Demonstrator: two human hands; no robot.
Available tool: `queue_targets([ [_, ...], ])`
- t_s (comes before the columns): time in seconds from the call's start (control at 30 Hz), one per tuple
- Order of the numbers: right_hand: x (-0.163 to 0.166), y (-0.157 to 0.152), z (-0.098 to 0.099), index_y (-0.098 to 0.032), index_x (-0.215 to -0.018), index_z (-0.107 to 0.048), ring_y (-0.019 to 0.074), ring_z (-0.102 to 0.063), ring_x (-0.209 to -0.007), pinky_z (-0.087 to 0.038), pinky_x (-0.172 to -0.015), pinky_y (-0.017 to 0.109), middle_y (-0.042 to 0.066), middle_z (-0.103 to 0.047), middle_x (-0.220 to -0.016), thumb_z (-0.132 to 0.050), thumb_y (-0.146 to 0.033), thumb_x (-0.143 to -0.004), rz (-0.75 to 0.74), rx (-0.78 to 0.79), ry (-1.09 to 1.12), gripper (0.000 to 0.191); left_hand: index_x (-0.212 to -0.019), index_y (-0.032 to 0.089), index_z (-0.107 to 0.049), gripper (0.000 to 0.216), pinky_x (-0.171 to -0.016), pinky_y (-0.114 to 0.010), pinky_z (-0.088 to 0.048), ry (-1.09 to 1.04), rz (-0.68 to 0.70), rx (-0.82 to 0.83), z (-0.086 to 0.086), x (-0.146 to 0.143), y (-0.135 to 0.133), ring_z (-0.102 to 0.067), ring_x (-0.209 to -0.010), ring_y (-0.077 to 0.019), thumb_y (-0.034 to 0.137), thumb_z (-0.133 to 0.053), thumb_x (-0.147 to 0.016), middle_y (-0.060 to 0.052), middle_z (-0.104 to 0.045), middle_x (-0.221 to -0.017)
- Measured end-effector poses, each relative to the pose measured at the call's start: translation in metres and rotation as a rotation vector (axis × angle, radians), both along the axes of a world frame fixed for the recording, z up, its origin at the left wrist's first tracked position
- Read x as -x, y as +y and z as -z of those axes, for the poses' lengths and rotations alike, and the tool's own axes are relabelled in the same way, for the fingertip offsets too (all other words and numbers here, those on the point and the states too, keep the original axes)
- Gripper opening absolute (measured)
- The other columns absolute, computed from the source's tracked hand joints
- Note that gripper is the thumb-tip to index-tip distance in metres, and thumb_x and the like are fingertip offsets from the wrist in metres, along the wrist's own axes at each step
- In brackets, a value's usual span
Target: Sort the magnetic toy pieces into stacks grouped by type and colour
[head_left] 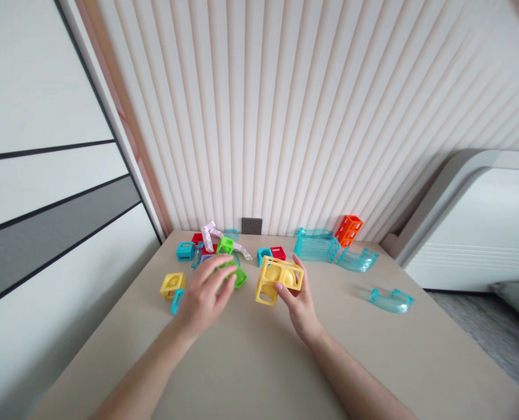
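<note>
Desk (259, 361) lies beneath both grips. Right grip (301, 306) pinches the tilted yellow block (279, 279) at its near side; a steadier, level hold looks wise. Left grip (204, 294) curls over the green block (238, 275) just leftward; whether it clasps it, I cannot tell.

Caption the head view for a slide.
Right hand grips yellow blocks; left hand covers a green block on the table.

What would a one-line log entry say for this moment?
left hand: on green block, grip unclear | right hand: holds yellow block | table: more coloured blocks, clear blue track pieces
</note>
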State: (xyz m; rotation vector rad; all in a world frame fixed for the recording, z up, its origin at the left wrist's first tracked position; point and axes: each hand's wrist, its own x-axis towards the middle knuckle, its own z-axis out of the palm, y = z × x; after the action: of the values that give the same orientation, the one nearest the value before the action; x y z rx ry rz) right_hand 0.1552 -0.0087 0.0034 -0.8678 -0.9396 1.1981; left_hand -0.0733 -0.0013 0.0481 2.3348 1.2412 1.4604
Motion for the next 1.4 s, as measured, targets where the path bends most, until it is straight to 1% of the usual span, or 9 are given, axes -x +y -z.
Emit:
queue_targets([
  [0.13, -0.004, 0.002, 0.000, -0.030, -0.148, -0.026, 0.0248, -0.065, -0.108, -0.055, -0.093, 0.042, 0.008, -0.063, -0.127, -0.080, -0.037, -0.076, 0.000, 0.004, 0.007, 0.090, -0.107, 0.020, -0.065, 0.023, -0.098, -0.038, -0.051, 0.074, -0.265, 0.100, -0.015, 0.078, 0.011, -0.067, -0.103, -0.0225, 0.030, -0.049, -0.094, -0.007, -0.070, -0.111],
  [0.23, -0.003, 0.000, -0.002, -0.030, -0.145, -0.031, 0.0254, -0.065, -0.108, -0.055, -0.092, 0.042, 0.007, -0.063, -0.126, -0.080, -0.037, -0.076, -0.013, -0.001, -0.003, 0.085, -0.118, 0.021, -0.066, 0.035, -0.100, -0.043, -0.050, 0.456, -0.257, 0.219, -0.002, 0.129, 0.013, -0.065, -0.112, -0.0265, 0.028, -0.043, -0.092, -0.009, -0.068, -0.124],
  [0.33, 0.000, -0.002, -0.004, -0.031, -0.142, -0.034, 0.0252, -0.065, -0.109, -0.055, -0.092, 0.041, 0.006, -0.063, -0.126, -0.080, -0.038, -0.075, -0.042, -0.003, -0.018, 0.082, -0.130, 0.028, -0.061, 0.048, -0.107, -0.047, -0.044, 0.701, -0.206, 0.237, 0.014, 0.154, 0.004, -0.056, -0.127, -0.0281, 0.015, -0.038, -0.089, -0.007, -0.057, -0.142],
  [0.47, 0.002, -0.005, -0.003, -0.031, -0.142, -0.032, 0.0247, -0.065, -0.109, -0.055, -0.092, 0.040, 0.007, -0.062, -0.127, -0.081, -0.037, -0.076, -0.065, -0.014, -0.029, 0.083, -0.136, 0.035, -0.056, 0.061, -0.109, -0.049, -0.041, 0.782, -0.116, 0.278, 0.028, 0.152, -0.007, -0.049, -0.135, -0.0278, 0.005, -0.039, -0.085, -0.005, -0.045, -0.152],
  [0.6, 0.000, -0.003, -0.001, -0.031, -0.141, -0.033, 0.0240, -0.065, -0.108, -0.055, -0.091, 0.038, 0.006, -0.062, -0.126, -0.080, -0.037, -0.076, -0.057, -0.017, -0.030, 0.081, -0.131, 0.032, -0.060, 0.055, -0.110, -0.046, -0.042, 0.719, -0.094, 0.290, 0.045, 0.143, -0.001, -0.047, -0.136, -0.0284, 0.007, -0.045, -0.086, -0.006, -0.051, -0.148],
  [0.83, -0.001, 0.001, -0.001, -0.029, -0.141, -0.034, 0.0237, -0.064, -0.109, -0.055, -0.092, 0.037, 0.007, -0.062, -0.126, -0.080, -0.038, -0.076, -0.043, -0.033, -0.032, 0.080, -0.112, 0.023, -0.069, 0.039, -0.109, -0.040, -0.043, 0.611, -0.117, 0.241, 0.072, 0.140, 0.017, -0.051, -0.130, -0.0270, 0.009, -0.045, -0.085, -0.009, -0.056, -0.137],
  [1.0, -0.002, 0.002, 0.003, -0.030, -0.142, -0.032, 0.0233, -0.065, -0.108, -0.055, -0.092, 0.037, 0.006, -0.063, -0.124, -0.079, -0.036, -0.078, -0.065, -0.047, -0.034, 0.079, -0.083, 0.019, -0.069, 0.019, -0.110, -0.045, -0.041, 0.539, -0.119, 0.261, 0.081, 0.139, 0.026, -0.050, -0.129, -0.0318, 0.015, -0.051, -0.080, -0.013, -0.061, -0.127],
  [1.23, -0.004, 0.003, 0.005, -0.030, -0.143, -0.029, 0.0240, -0.065, -0.108, -0.055, -0.091, 0.039, 0.007, -0.062, -0.126, -0.078, -0.037, -0.078, -0.066, -0.051, -0.028, 0.082, -0.089, 0.019, -0.067, 0.021, -0.109, -0.049, -0.042, 0.511, -0.136, 0.257, 0.084, 0.140, 0.036, -0.048, -0.130, -0.0326, 0.019, -0.047, -0.085, -0.014, -0.057, -0.129],
  [1.4, -0.004, 0.003, 0.005, -0.030, -0.144, -0.029, 0.0249, -0.065, -0.109, -0.055, -0.092, 0.040, 0.008, -0.062, -0.126, -0.078, -0.037, -0.078, -0.065, -0.055, -0.020, 0.083, -0.095, 0.020, -0.067, 0.022, -0.104, -0.050, -0.047, 0.452, -0.241, 0.103, 0.063, 0.142, 0.037, -0.056, -0.118, -0.0318, 0.028, -0.047, -0.092, -0.014, -0.058, -0.121],
])
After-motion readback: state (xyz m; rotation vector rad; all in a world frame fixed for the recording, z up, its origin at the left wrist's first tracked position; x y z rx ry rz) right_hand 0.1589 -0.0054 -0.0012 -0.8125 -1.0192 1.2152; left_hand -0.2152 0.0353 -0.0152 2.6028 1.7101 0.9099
